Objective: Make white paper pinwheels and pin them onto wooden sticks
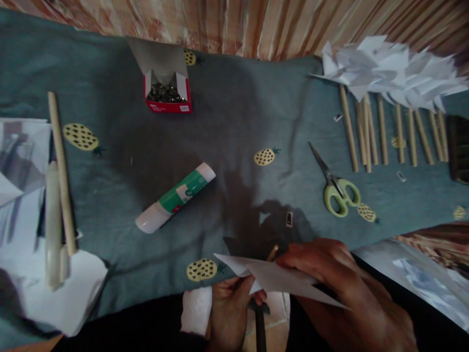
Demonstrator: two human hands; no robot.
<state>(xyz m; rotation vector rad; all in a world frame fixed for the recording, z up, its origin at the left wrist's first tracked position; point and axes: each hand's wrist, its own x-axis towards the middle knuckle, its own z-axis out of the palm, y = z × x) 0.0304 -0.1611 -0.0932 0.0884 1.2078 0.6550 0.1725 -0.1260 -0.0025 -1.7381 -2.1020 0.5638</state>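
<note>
Low in the head view, my left hand (230, 308) is closed, its thumb and fingers pinching the near corner of a folded white paper (282, 278). My right hand (340, 288) grips the same paper from the right, fingers along its top edge. The tip of a wooden stick (273, 253) shows behind the paper; the rest of it is hidden. Below the hands, a dark tool with a narrow handle (260, 327) is partly visible. A green and white tube (179, 195) lies ahead of my left hand. Scissors with light green handles (340, 195) rest beyond my right hand.
An open red box of small metal pieces (166, 93) stands at the back. Several wooden sticks (383, 132) topped with folded white papers (388, 68) lie at back right. On the left are white sheets (22, 142), a loose stick (60, 161) and a pale slim object (53, 220).
</note>
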